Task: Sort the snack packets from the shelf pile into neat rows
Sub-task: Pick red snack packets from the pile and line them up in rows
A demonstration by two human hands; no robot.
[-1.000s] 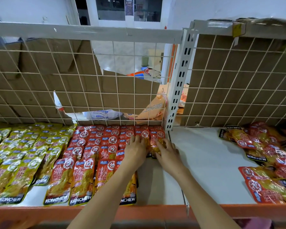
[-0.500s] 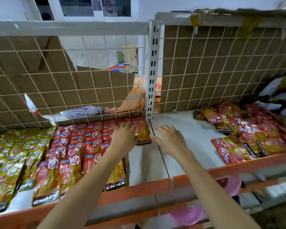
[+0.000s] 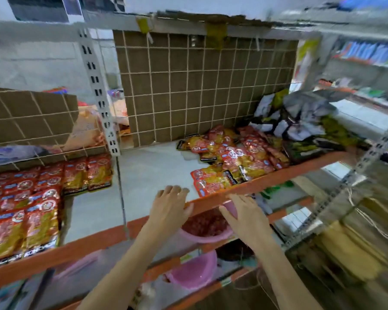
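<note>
Left hand, right hand both empty, fingers loose, at near shelf edge; packet pile far right.

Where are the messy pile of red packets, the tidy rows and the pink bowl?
pile of red packets (image 3: 231, 153), head view, middle of heap.
tidy rows (image 3: 29, 206), head view, a front packet.
pink bowl (image 3: 195, 271), head view, its wall.

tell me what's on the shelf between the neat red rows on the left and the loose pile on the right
Nothing: in the head view, bare white shelf separates the neat red rows from the loose pile. Only the left hand reaches over its front edge.
</note>
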